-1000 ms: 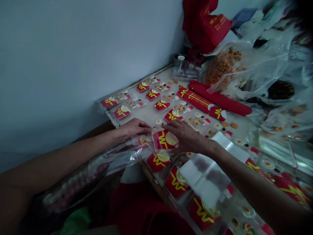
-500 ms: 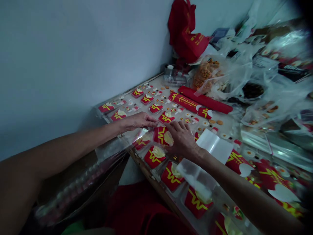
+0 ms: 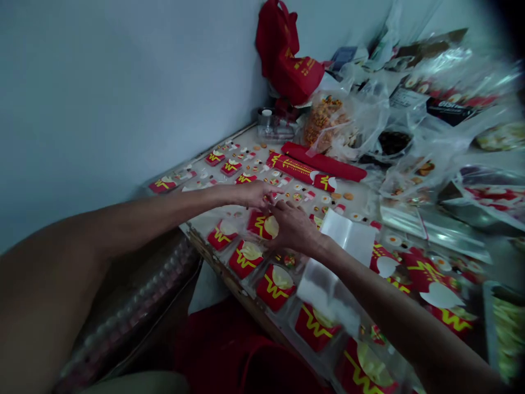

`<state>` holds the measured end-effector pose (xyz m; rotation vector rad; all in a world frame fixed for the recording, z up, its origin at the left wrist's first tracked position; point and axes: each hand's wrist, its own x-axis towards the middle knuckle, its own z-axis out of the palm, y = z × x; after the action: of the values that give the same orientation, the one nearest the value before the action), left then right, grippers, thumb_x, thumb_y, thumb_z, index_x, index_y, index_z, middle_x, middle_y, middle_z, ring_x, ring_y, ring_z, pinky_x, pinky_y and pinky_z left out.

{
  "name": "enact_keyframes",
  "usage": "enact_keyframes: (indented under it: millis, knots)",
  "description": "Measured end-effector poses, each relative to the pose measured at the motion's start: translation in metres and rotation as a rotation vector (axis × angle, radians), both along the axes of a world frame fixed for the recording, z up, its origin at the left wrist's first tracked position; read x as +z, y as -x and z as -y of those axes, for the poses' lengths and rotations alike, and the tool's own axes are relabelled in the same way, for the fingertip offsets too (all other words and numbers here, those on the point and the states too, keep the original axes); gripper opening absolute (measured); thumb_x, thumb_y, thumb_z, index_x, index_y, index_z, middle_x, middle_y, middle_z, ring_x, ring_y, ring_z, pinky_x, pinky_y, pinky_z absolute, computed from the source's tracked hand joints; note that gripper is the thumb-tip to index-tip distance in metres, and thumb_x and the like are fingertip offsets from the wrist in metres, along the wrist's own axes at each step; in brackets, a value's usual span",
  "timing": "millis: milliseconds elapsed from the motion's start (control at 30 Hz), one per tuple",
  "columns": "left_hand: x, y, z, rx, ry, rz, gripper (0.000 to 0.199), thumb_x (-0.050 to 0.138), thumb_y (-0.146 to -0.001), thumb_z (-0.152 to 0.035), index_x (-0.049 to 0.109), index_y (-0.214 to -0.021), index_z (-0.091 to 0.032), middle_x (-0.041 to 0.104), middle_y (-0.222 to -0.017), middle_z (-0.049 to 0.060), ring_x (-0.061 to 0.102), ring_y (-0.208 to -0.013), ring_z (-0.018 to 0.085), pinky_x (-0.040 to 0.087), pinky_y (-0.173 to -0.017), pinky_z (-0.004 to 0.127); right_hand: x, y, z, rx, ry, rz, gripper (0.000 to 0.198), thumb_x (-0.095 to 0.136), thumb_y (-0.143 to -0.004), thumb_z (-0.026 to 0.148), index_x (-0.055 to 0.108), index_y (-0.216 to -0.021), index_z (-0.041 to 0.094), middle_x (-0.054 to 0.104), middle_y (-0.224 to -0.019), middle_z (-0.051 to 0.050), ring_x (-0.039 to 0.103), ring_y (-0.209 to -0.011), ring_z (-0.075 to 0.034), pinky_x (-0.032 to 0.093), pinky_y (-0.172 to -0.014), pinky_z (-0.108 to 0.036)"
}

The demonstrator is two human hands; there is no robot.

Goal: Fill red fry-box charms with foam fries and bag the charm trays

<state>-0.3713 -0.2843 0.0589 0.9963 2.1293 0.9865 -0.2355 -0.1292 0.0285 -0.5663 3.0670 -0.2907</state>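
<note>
Where my two hands meet at the centre of the frame, the right hand [image 3: 293, 227] lies flat, fingers spread, on a red packet [image 3: 262, 225] on the tabletop [image 3: 361, 205]. The left hand [image 3: 255, 193] reaches in just above it, fingertips pinched together (on what, I cannot tell). More red packets [image 3: 246, 257] line the lower edge.

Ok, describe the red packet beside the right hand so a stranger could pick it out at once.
Start at the table's near edge, where a row of red packets with yellow lettering runs along it. The packet lies just beyond that row, at the row's far end. It alone touches the right hand, with the left hand just past it.
</note>
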Motion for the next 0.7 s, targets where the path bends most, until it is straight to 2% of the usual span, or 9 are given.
enact_keyframes:
  millis: [100, 200, 267, 333, 433, 467, 600, 700]
  knots:
    - [-0.001, -0.026, 0.007, 0.115, 0.041, -0.515, 0.035, 0.074, -0.074, -0.016, 0.075, -0.108, -0.019, 0.073, -0.114, 0.011, 0.063, -0.116, 0.029, 0.047, -0.103, 0.039, -0.007, 0.001, 0.003, -0.147, 0.005, 0.016, 0.085, 0.079, -0.068, 0.065, 0.059, -0.132, 0.013, 0.06, -0.126, -0.02, 0.054, -0.118, -0.039, 0.047, -0.094, -0.051]
    - [-0.024, -0.06, 0.023, 0.274, 0.199, -0.792, 0.036, 0.066, -0.084, -0.024, 0.069, -0.118, -0.013, 0.066, -0.121, 0.018, 0.061, -0.115, 0.032, 0.048, -0.102, 0.043, -0.011, 0.008, 0.015, -0.207, 0.013, 0.031, 0.077, 0.077, -0.071, 0.063, 0.06, -0.126, 0.013, 0.061, -0.124, -0.021, 0.054, -0.118, -0.038, 0.048, -0.092, -0.051]
    - [-0.041, -0.076, 0.032, 0.294, 0.309, -0.824, 0.039, 0.067, -0.084, -0.028, 0.068, -0.118, -0.01, 0.064, -0.12, 0.019, 0.06, -0.111, 0.032, 0.05, -0.097, 0.042, -0.011, 0.012, 0.025, -0.24, 0.022, 0.052, 0.08, 0.078, -0.072, 0.06, 0.055, -0.132, 0.012, 0.061, -0.126, -0.022, 0.055, -0.118, -0.038, 0.048, -0.091, -0.05]
    - [-0.051, -0.081, 0.038, 0.282, 0.37, -0.819, 0.032, 0.066, -0.084, -0.027, 0.069, -0.112, -0.01, 0.064, -0.117, 0.018, 0.061, -0.108, 0.03, 0.051, -0.094, 0.039, -0.011, 0.01, 0.029, -0.254, 0.018, 0.048, 0.094, 0.08, -0.072, 0.058, 0.044, -0.144, 0.01, 0.06, -0.13, -0.025, 0.055, -0.12, -0.039, 0.047, -0.093, -0.051]
    - [-0.052, -0.075, 0.039, 0.236, 0.396, -0.85, 0.018, 0.062, -0.086, -0.022, 0.072, -0.099, -0.014, 0.066, -0.112, 0.016, 0.062, -0.107, 0.029, 0.051, -0.091, 0.037, -0.013, -0.007, 0.017, -0.252, -0.035, 0.028, 0.111, 0.087, -0.062, 0.058, 0.038, -0.148, 0.006, 0.059, -0.133, -0.027, 0.054, -0.121, -0.042, 0.045, -0.095, -0.054]
    - [-0.05, -0.071, 0.037, 0.228, 0.408, -0.85, 0.017, 0.06, -0.087, -0.02, 0.073, -0.097, -0.015, 0.067, -0.11, 0.015, 0.062, -0.106, 0.029, 0.05, -0.09, 0.036, -0.014, -0.015, 0.01, -0.262, -0.053, 0.03, 0.107, 0.088, -0.062, 0.057, 0.042, -0.145, 0.007, 0.06, -0.131, -0.026, 0.054, -0.12, -0.042, 0.046, -0.094, -0.053]
    - [-0.039, -0.069, 0.016, 0.256, 0.475, -0.773, 0.021, 0.054, -0.089, -0.012, 0.074, -0.097, -0.011, 0.072, -0.098, 0.016, 0.067, -0.096, 0.029, 0.05, -0.085, 0.036, -0.016, -0.039, -0.008, -0.339, -0.04, 0.054, 0.068, 0.081, -0.069, 0.051, 0.06, -0.122, 0.012, 0.061, -0.122, -0.021, 0.056, -0.113, -0.038, 0.05, -0.082, -0.045]
    - [-0.034, -0.087, -0.002, 0.268, 0.38, -0.763, 0.021, 0.054, -0.092, -0.015, 0.073, -0.099, -0.011, 0.073, -0.099, 0.016, 0.068, -0.094, 0.027, 0.049, -0.083, 0.035, -0.009, -0.038, 0.001, -0.394, -0.003, -0.014, 0.063, 0.079, -0.068, 0.044, 0.061, -0.12, 0.015, 0.061, -0.119, -0.019, 0.055, -0.11, -0.037, 0.049, -0.082, -0.044]
